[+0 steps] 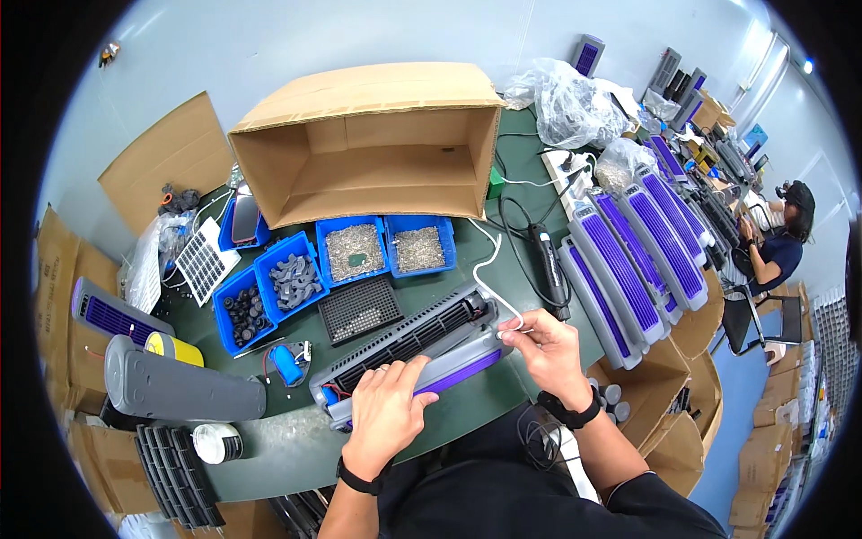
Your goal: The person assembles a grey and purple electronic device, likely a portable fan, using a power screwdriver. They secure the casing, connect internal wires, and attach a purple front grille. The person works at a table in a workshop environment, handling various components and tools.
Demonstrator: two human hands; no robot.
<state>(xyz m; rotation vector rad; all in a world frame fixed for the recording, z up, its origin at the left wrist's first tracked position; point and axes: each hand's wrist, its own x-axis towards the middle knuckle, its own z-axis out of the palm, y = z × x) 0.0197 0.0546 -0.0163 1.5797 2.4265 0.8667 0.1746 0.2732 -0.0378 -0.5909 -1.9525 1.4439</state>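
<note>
The long grey housing (pixel 413 355) lies on the bench (pixel 467 422) before you, its long axis slanting up to your right. Your left hand (pixel 388 409) presses flat on it; your right hand (pixel 548 346) pinches the white cable (pixel 489 269) at its right end.

A pale, plain wall (pixel 296 36) fills the upper part of the frame behind a dark green counter (pixel 467 269). At the right the floor (pixel 732 422) is blue, with a black chair (pixel 750 319) beside the counter. A ceiling light (pixel 808 66) glows at upper right.
</note>
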